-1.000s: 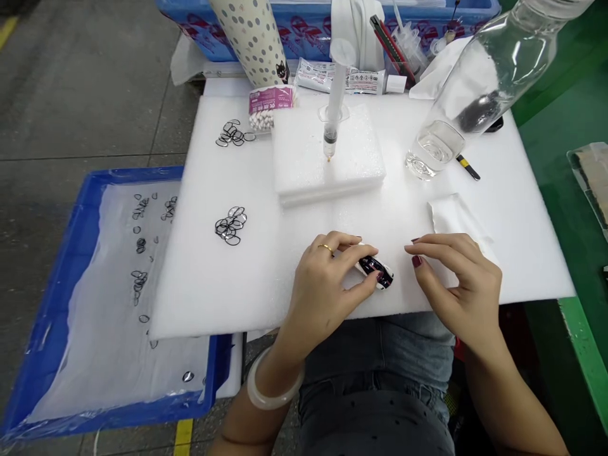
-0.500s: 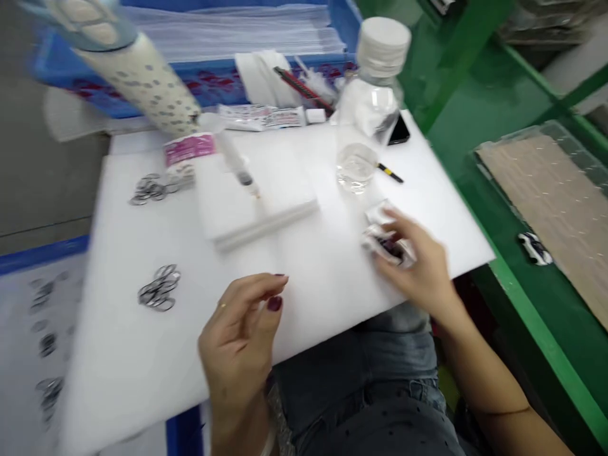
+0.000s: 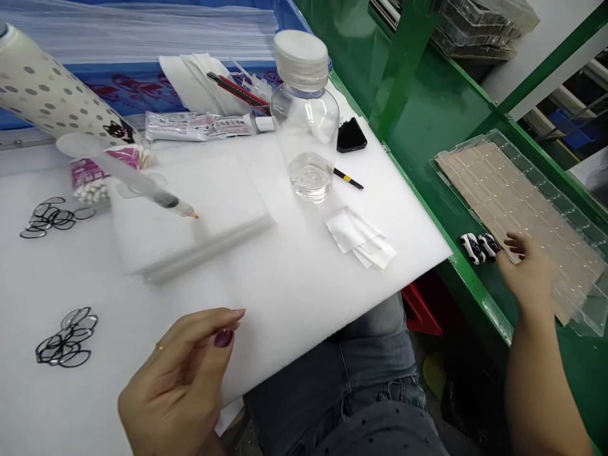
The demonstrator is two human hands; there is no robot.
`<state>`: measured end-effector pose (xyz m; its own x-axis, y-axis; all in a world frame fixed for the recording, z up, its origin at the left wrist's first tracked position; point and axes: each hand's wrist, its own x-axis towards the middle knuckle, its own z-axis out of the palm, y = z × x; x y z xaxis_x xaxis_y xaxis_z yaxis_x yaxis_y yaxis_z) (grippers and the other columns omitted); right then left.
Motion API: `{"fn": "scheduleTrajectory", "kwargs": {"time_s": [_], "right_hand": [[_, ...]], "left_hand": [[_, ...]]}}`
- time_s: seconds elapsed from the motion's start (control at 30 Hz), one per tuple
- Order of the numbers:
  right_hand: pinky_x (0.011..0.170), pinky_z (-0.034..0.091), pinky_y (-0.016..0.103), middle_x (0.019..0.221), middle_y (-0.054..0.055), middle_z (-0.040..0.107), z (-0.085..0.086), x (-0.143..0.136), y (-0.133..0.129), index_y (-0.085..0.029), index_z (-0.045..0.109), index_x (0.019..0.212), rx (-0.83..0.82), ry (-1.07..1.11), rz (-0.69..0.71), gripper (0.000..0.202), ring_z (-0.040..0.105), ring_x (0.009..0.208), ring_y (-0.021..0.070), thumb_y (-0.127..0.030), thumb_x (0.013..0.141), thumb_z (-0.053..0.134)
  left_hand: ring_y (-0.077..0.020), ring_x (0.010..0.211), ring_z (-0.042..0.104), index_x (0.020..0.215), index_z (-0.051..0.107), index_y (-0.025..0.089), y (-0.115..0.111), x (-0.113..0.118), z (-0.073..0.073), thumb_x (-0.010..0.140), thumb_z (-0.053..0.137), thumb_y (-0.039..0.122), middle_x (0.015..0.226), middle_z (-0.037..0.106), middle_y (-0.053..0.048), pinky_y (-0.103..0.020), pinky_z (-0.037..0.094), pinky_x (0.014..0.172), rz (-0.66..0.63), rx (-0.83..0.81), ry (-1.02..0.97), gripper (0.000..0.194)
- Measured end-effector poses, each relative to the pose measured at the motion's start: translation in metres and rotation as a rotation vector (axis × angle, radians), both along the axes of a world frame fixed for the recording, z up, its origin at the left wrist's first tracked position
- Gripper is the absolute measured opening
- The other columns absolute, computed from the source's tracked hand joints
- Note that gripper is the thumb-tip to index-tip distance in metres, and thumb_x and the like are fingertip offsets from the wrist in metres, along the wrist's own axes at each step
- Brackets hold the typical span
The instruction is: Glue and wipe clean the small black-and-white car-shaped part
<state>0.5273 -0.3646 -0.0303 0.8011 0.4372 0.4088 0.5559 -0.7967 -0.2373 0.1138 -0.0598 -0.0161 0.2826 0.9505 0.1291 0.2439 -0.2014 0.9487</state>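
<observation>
Bordering white tabletop (image 3: 294, 310) — green bench (image 3: 418, 158), car-shaped pieces (image 3: 472, 249).

Bottle (image 3: 304, 133) looks like clear glossy plastic. Left of it, foam block (image 3: 225, 196): matt, smooth. Before it, wipes (image 3: 354, 231): matt, paper or cloth unclear. Right of it, car-shaped pieces (image 3: 473, 248): glossy.

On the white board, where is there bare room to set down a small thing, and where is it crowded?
One bare patch on the white board lies between the foam block, the cloths and the left hand. Another lies between the cloths and the board's right edge. The back is crowded with tube, bottle and cotton swabs.
</observation>
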Motion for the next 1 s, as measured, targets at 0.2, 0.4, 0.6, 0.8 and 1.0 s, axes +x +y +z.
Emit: {"fn": "scheduleTrajectory", "kwargs": {"time_s": [0.2, 0.4, 0.6, 0.8, 1.0], "right_hand": [[0.049, 0.042, 0.035, 0.074, 0.006, 0.07, 0.017, 0.009, -0.007, -0.029, 0.07, 0.104, -0.08, -0.012, -0.023, 0.03, 0.064, 0.058, 0.0244, -0.031, 0.075, 0.076], [0.093, 0.053, 0.047, 0.121, 0.013, 0.065, 0.072, -0.072, 0.125, -0.026, 0.052, 0.14, 0.203, -0.095, 0.289, 0.052, 0.065, 0.108, 0.0299, -0.029, 0.09, 0.064], [0.085, 0.056, 0.034, 0.114, 0.007, 0.069, 0.064, -0.196, 0.254, -0.023, 0.053, 0.135, -0.123, 0.12, 1.573, 0.056, 0.064, 0.104, 0.0199, 0.003, 0.085, 0.05], [0.081, 0.054, 0.033, 0.103, 0.008, 0.072, 0.072, -0.205, 0.316, -0.015, 0.066, 0.108, 0.019, 0.379, 1.306, 0.02, 0.068, 0.089, 0.0199, -0.017, 0.091, 0.057], [0.081, 0.049, 0.035, 0.094, 0.006, 0.069, 0.078, -0.216, 0.391, -0.016, 0.065, 0.1, 0.019, 0.574, 1.19, 0.015, 0.065, 0.086, 0.0201, -0.028, 0.092, 0.058]], "left_hand": [[-0.0237, 0.087, 0.063, 0.089, 0.075, 0.033, 0.0, -0.002, 0.001, 0.082, 0.073, 0.031, 0.091, 0.071, 0.002, -0.04, 0.055, 0.078, -0.052, -0.014, 0.024, 0.007], [-0.02, 0.088, 0.067, 0.11, 0.071, 0.027, 0.008, 0.004, -0.002, 0.094, 0.06, 0.038, 0.101, 0.071, -0.003, -0.032, 0.056, 0.074, -0.267, 0.206, 0.152, 0.021], [-0.0352, 0.132, 0.052, 0.155, 0.027, 0.023, -0.004, -0.001, -0.006, 0.091, 0.054, 0.064, 0.15, 0.046, -0.017, -0.051, 0.054, 0.099, -0.249, 0.381, 0.381, 0.081], [-0.0274, 0.122, 0.061, 0.152, 0.035, 0.018, -0.044, -0.004, -0.007, 0.093, 0.062, 0.026, 0.136, 0.061, -0.015, -0.04, 0.056, 0.1, -0.138, 0.538, 0.418, 0.066], [-0.0288, 0.118, 0.06, 0.139, 0.052, 0.022, -0.018, -0.006, 0.002, 0.084, 0.072, 0.026, 0.14, 0.054, -0.013, -0.045, 0.057, 0.096, -0.349, 0.436, 0.413, 0.058]]}}
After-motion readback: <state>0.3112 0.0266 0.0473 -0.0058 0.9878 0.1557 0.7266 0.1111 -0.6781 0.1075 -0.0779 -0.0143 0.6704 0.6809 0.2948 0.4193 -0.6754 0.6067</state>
